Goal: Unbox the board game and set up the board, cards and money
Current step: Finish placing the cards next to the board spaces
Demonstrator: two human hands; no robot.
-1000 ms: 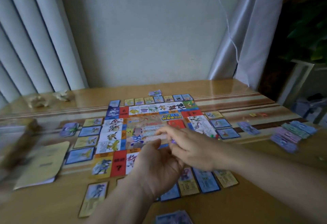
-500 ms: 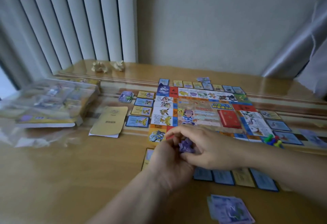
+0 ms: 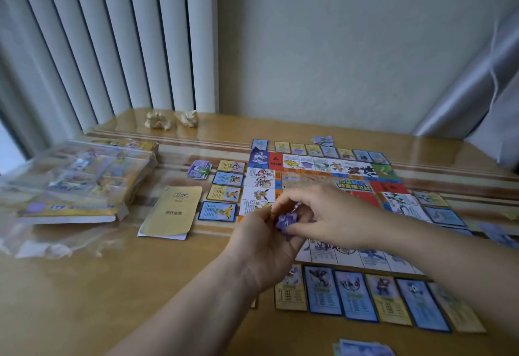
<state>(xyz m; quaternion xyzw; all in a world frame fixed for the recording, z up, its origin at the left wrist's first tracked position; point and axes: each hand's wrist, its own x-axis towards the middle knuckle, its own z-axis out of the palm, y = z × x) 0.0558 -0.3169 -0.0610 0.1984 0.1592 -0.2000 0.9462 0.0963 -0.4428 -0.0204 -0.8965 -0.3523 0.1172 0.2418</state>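
Dim daylight from left; left edge blurred, table (image 3: 84,285) glare.

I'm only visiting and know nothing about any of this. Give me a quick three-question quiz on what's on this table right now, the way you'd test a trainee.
1. True or false: the yellow booklet lies on top of the game board.
2. What do the left hand and right hand hold between them? A) a small purple piece B) a red die C) a pen
3. Fill in: the game box lies to the person's ___ of the board.

Key: 1 false, it lies on the table beside the board; 2 A; 3 left.
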